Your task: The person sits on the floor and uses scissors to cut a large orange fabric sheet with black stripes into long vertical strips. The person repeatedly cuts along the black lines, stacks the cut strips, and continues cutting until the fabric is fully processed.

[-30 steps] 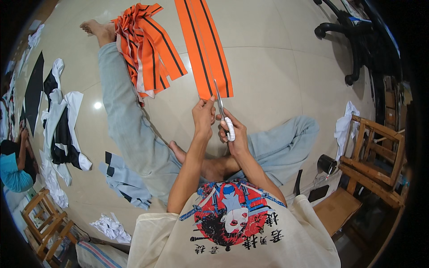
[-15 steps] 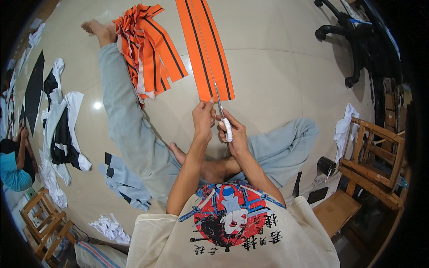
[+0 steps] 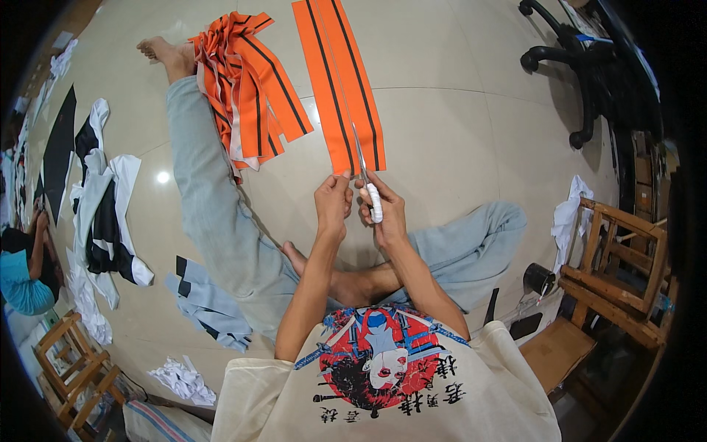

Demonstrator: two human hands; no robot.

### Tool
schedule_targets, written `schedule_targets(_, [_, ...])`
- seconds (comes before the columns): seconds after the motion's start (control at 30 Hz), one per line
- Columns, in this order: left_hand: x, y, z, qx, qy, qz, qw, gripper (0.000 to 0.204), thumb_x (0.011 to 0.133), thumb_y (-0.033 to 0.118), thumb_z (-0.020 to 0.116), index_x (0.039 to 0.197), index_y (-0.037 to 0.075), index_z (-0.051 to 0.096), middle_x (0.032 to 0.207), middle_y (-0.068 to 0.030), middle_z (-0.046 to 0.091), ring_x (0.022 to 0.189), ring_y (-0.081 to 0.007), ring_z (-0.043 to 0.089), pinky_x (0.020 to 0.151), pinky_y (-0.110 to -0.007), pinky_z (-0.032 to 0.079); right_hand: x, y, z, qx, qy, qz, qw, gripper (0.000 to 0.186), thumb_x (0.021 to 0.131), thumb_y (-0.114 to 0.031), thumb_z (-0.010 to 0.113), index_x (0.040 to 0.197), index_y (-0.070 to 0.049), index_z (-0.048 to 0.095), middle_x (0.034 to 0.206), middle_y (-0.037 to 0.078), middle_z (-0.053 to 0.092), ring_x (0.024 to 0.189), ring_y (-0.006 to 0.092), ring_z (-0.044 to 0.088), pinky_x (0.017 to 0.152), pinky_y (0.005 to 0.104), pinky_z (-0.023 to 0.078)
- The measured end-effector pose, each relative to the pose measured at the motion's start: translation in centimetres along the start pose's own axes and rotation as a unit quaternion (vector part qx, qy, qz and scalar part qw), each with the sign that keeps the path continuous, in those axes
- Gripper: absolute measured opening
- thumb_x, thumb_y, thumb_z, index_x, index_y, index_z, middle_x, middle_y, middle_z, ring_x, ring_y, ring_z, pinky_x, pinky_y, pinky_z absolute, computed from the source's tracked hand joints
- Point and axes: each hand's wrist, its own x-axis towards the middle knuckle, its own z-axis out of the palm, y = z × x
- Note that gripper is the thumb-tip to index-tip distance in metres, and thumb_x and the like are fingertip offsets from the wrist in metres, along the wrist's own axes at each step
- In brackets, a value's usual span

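Observation:
A long orange fabric strip point(image 3: 340, 81) with black stripes lies flat on the tiled floor ahead of me. My left hand point(image 3: 333, 205) pinches its near edge. My right hand point(image 3: 383, 210) grips scissors point(image 3: 366, 177) with white-wrapped handles, and their blades lie along the strip's near end. A heap of similar orange striped strips point(image 3: 247, 88) lies to the left, beside my outstretched left leg point(image 3: 213, 214).
Black and white cloth pieces point(image 3: 99, 199) and grey-blue scraps point(image 3: 206, 302) lie at the left. A person in a blue top point(image 3: 22, 272) sits at the far left. Wooden chairs point(image 3: 615, 258) stand at right, an office chair base point(image 3: 574, 66) at upper right.
The scissors and both hands have edged slightly forward along the orange strip; otherwise the scene is the same.

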Motion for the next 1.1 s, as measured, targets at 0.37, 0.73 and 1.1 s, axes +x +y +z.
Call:
schedule_targets(0.37, [-0.1, -0.2, 0.0, 0.007, 0.015, 0.009, 1.000, 0.023, 0.104, 0.028, 0.063, 0.096, 0.006, 0.065, 0.057, 0.0053, 0.048, 0.040, -0.0027, 0.034, 0.037, -0.022, 0.022, 0.3, -1.2, 0.5, 0.009, -0.004, 0.010, 1.000, 0.054, 0.091, -0.007, 0.075, 0.142, 0.001, 0.058, 0.107, 0.006, 0.072, 0.059, 0.0072, 0.057, 0.045, 0.0203, 0.041])
schedule_targets(0.73, [0.1, -0.3, 0.0, 0.011, 0.010, 0.006, 1.000, 0.021, 0.105, 0.026, 0.060, 0.095, 0.007, 0.061, 0.058, 0.0037, 0.048, 0.040, -0.0033, 0.035, 0.036, -0.023, 0.022, 2.6, -1.8, 1.7, 0.002, -0.007, -0.001, 1.000, 0.053, 0.090, -0.008, 0.077, 0.140, 0.001, 0.060, 0.089, 0.003, 0.070, 0.055, 0.0058, 0.056, 0.044, 0.0202, 0.039])
schedule_targets(1.1, [0.0, -0.3, 0.2, 0.022, 0.027, 0.009, 0.999, 0.024, 0.105, 0.027, 0.062, 0.093, 0.006, 0.063, 0.056, 0.0038, 0.048, 0.040, -0.0038, 0.034, 0.037, -0.024, 0.021, 3.4, -2.9, 2.0, 0.005, -0.004, 0.003, 1.000, 0.055, 0.089, -0.008, 0.077, 0.140, 0.002, 0.059, 0.092, 0.003, 0.071, 0.055, 0.0050, 0.056, 0.043, 0.0201, 0.039])
